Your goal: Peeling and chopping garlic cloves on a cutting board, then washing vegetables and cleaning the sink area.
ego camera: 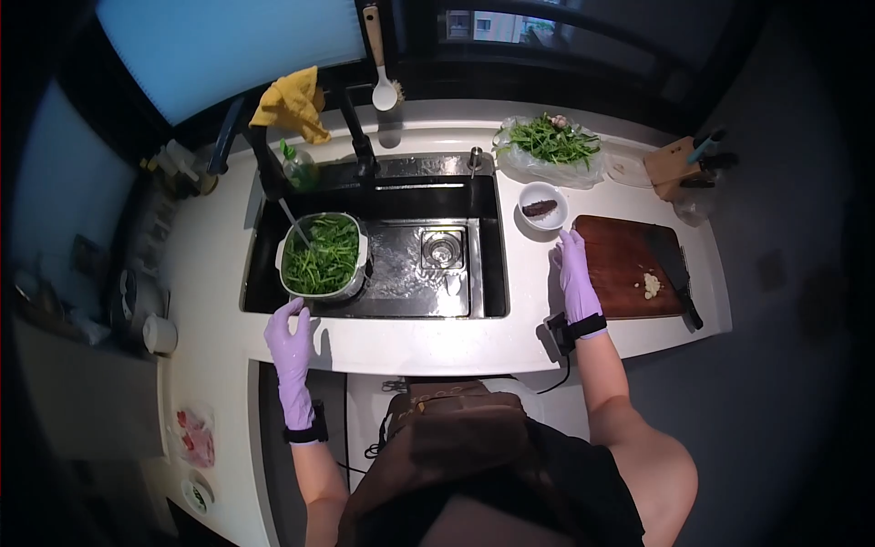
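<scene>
Water runs from the black faucet (268,164) into a white basin (363,254) full of leafy greens (320,256), at the left of the sink (396,273). My left hand (287,334), in a wet purple glove, is just in front of the basin at the sink's front edge. Its fingers are apart and nothing shows in them. My right hand (574,273), also gloved, reaches along the left edge of a wooden cutting board (605,267). Its fingertips are just below a white bowl (562,213) holding a dark, elongated piece of food (539,208). I see nothing in that hand.
A black-handled cleaver (673,270) and chopped garlic (651,286) lie on the board. Behind the bowl, more greens (557,142) sit on a plastic bag. A knife block (673,167) stands far right. A yellow cloth (292,102) hangs over the faucet, near a soap bottle (299,171).
</scene>
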Tool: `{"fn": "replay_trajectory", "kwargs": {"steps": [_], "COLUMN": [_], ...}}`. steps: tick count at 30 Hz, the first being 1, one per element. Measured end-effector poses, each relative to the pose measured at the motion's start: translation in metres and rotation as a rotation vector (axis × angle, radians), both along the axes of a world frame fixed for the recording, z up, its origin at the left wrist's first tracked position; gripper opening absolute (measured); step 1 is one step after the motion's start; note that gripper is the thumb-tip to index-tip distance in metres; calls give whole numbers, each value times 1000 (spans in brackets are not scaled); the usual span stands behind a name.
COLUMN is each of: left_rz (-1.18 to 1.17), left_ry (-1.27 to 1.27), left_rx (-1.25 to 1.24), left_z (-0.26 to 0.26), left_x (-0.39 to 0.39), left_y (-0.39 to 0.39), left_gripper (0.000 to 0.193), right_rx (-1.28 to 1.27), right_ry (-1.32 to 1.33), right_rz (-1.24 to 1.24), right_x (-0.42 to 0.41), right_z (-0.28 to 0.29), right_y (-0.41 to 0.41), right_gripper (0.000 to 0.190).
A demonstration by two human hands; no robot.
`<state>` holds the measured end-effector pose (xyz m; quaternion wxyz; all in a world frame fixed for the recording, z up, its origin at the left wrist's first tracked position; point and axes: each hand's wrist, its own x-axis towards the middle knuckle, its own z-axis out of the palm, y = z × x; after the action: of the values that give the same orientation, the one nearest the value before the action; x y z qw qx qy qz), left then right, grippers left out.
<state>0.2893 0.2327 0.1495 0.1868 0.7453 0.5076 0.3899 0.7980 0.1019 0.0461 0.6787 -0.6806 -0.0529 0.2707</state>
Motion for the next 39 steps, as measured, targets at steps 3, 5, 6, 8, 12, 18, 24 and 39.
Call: {"fn": "replay_trajectory", "kwargs": {"steps": [3, 5, 6, 8, 12, 18, 24, 39], "left_rz": [31, 67, 77, 55, -42, -249, -414, -640], "left_ry": [-11, 12, 75, 39, 22, 69, 69, -53], "left_rx": [-51, -107, -106, -144, -151, -92, -118, -530], "left_z": [5, 10, 19, 19, 12, 4, 0, 0], "left_x": [-13, -15, -12, -10, 7, 23, 15, 43], "left_y": [15, 27, 30, 43, 71, 97, 116, 116], "left_gripper": [22, 22, 24, 24, 25, 23, 23, 38], "right_rx": [-42, -6, -23, -42, -31, -115, -257, -129], "right_ry": [155, 179, 162, 146, 107, 53, 137, 245], "right_rz": [-8, 3, 102, 192, 170, 104, 381, 784], "right_x": [2, 4, 3, 1, 13, 1, -55, -169], "right_z": [10, 16, 27, 28, 10, 20, 63, 99], "right_y": [17, 22, 24, 28, 40, 52, 70, 100], "right_gripper": [42, 55, 53, 51, 44, 41, 34, 45]}}
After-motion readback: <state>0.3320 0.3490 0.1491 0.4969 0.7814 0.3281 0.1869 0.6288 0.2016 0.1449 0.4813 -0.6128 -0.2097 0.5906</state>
